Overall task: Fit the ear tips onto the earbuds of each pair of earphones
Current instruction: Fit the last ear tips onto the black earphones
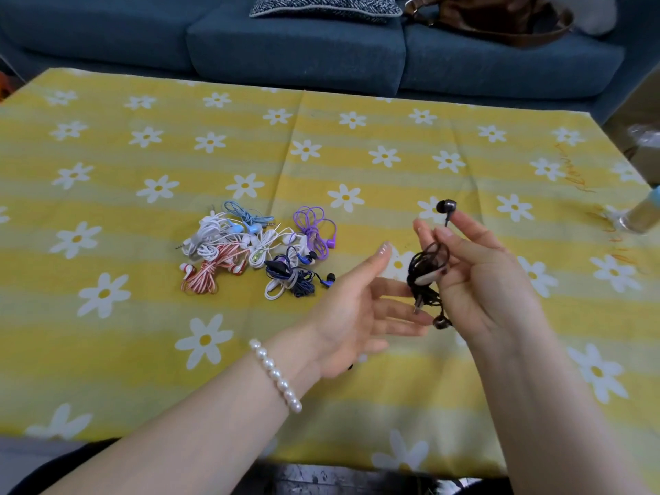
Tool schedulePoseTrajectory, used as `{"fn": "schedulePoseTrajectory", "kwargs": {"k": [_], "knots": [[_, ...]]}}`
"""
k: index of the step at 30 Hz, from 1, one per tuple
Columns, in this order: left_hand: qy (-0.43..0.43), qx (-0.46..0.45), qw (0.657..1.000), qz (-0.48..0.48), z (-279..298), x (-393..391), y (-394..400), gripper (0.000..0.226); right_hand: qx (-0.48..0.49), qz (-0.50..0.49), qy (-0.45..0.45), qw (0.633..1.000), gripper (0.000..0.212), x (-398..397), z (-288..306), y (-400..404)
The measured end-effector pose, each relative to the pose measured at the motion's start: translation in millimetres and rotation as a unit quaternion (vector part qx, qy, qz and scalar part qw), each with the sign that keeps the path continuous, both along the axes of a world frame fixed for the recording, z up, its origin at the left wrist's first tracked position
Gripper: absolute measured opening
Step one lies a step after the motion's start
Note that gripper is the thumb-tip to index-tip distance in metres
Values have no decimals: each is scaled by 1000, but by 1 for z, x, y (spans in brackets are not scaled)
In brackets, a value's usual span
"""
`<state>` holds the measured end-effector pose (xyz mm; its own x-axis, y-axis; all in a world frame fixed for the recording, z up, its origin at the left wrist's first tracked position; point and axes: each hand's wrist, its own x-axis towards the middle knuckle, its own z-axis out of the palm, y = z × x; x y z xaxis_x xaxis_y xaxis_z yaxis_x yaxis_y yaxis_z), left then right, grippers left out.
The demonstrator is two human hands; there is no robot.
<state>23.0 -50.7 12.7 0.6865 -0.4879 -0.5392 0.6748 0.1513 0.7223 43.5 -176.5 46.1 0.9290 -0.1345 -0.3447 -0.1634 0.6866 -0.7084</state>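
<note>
- The right hand (475, 266) pinches a bundled pair of black earphones (428, 276) above the table, one earbud (445, 206) raised over the fingertips, the other (440, 321) dangling below.
- The left hand (357, 316), palm up with fingers spread and relaxed, reaches to the dangling earbud; a pearl bracelet (275, 375) circles its wrist.
- A heap of coloured earphones (257, 250) lies well apart to the left on the yellow daisy tablecloth (143, 351).
- A blue sofa (296, 51) stands behind.

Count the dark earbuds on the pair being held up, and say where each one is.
2. One earbud sticks up above the right hand, its stem pinched in the fingers. The other earbud hangs below the bundled black cable, near the open left hand.
</note>
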Motion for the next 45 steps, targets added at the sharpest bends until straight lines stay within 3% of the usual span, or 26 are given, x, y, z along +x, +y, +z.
{"fn": "schedulePoseTrajectory", "kwargs": {"k": [3,7,12,18,20,26,30,41,45], "knots": [[53,-83,995,9,-4,-2,-1,20,-2,-41,13,999,26,2,-1,-6],[67,-162,983,59,-3,-5,-5,21,11,-61,24,998,27,1,-4,-6],[65,-93,981,154,-10,-2,-9,40,73,-52,65,994,29,2,-11,3],[87,-150,977,128,-13,-5,-11,25,145,-63,100,982,23,1,-7,11],[91,-139,975,144,-13,-5,-11,10,140,-61,100,983,27,1,-7,10],[50,-81,973,209,-10,0,-5,7,85,-60,72,992,40,4,-12,2],[-2,-36,976,216,-8,7,1,5,61,-55,70,994,35,7,-13,-5],[25,-67,963,260,-2,14,8,10,46,-33,57,997,35,9,-17,-10],[-24,-28,964,263,-3,15,11,15,5,10,60,998,38,9,-17,-10]]}}
